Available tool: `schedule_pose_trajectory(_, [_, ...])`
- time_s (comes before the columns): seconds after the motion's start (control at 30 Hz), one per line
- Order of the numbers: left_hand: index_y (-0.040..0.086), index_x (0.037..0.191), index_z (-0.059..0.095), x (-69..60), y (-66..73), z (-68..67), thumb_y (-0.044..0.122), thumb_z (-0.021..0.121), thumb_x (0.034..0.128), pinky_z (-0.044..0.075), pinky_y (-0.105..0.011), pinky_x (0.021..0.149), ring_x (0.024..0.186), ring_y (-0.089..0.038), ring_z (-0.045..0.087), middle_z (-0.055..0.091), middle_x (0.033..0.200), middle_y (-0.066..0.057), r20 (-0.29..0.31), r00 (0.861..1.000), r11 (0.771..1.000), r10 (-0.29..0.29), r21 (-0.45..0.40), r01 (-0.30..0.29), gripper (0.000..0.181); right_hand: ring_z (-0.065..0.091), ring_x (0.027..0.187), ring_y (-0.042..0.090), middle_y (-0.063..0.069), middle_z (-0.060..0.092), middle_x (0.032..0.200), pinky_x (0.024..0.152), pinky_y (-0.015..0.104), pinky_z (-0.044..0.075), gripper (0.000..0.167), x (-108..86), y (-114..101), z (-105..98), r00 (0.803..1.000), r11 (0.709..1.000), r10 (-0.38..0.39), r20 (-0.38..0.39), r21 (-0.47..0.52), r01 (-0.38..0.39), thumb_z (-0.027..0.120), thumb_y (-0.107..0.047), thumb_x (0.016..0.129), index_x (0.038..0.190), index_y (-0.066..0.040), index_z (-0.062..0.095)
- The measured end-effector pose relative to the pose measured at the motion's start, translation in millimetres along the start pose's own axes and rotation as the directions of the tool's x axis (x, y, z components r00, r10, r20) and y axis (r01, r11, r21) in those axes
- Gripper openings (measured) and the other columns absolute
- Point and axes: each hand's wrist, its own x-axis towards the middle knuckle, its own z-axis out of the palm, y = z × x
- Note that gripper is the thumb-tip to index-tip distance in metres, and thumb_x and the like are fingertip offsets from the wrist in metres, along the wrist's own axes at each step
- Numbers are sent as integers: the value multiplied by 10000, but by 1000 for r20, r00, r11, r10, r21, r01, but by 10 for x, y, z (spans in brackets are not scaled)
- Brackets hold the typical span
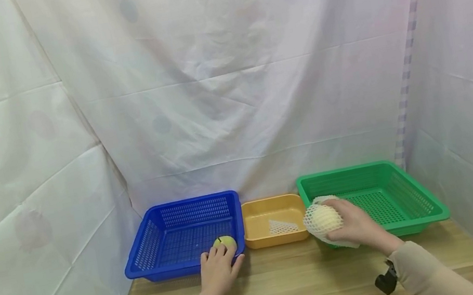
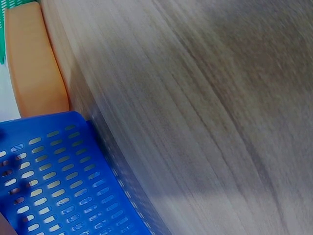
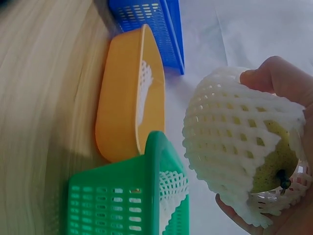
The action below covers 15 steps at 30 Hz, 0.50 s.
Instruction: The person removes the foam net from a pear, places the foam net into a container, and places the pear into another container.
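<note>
My right hand (image 1: 349,220) grips a pear (image 3: 276,159) wrapped in a white foam net (image 3: 225,132), above the front left corner of the green basket (image 1: 419,189). The pear's speckled yellow-green skin and dark stem show at the net's open end in the right wrist view. Over the front right rim of the blue basket (image 1: 140,249) reaches my left hand (image 1: 218,272), its fingers bent on a bare yellow-green pear (image 1: 224,241) with a dark stem. The underside of that pear is hidden. The left wrist view shows mostly table and basket wall.
Between the baskets stands an orange tray (image 1: 258,242) with a flat piece of white foam net (image 1: 282,226) in it. More white netting (image 3: 171,196) shows inside the green basket. White cloth (image 1: 231,117) hangs behind and along both sides of the wooden table (image 1: 285,286).
</note>
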Motion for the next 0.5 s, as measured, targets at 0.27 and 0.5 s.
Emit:
schedule_pose_trajectory(0.27, [246,1144,647,5,4,-19,545,472,967,364,-452,757,890,-237,503,572,950,-2,7,1000,1000,4,10,-4,389,576,978,262,119,572,1227,699,414,502,787,-4,-36,106,1000,1000,-14,16,5,14,858,-248,667,1357,-103,506])
schedule_pose_trajectory(0.5, [245,1135,645,5,9,-27,524,502,961,366,-469,771,892,-244,502,567,948,-4,1,1000,1000,2,-3,-2,358,568,978,233,92,573,1223,703,400,496,787,3,-70,197,999,999,-33,35,27,32,866,-263,655,1344,-107,518])
